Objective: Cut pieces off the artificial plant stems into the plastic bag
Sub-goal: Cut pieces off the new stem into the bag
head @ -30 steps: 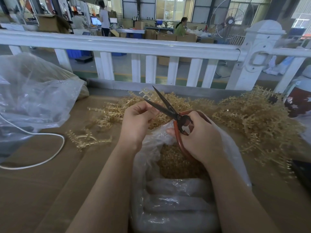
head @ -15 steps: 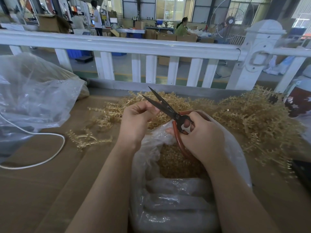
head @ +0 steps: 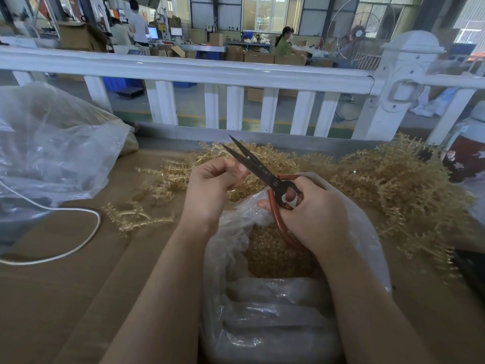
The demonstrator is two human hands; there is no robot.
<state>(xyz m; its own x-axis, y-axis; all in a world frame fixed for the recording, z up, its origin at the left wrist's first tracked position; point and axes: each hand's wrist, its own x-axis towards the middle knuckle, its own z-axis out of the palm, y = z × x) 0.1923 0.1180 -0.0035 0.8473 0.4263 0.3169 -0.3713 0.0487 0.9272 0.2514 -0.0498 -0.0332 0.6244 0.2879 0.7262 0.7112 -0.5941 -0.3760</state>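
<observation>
Two bare forearms are showing from the near edge, both without sleeves. The left hand (head: 210, 190) and the right hand (head: 312, 214) are wearing no gloves, rings, watch or bands. A short, unpainted nail is showing on one finger of the left hand.

Two hands: left hand (head: 210, 187), right hand (head: 312, 214). One scissors (head: 258, 168). Two plastic bags: open bag (head: 262, 311) at 6 o'clock, crumpled bag (head: 52, 148) at 9 o'clock. One white cord (head: 78, 248). Stem pile (head: 393, 185) uncountable.

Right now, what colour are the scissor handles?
Reddish-brown loops on the dark-bladed metal scissors, gripped by the right hand; head view.
</observation>
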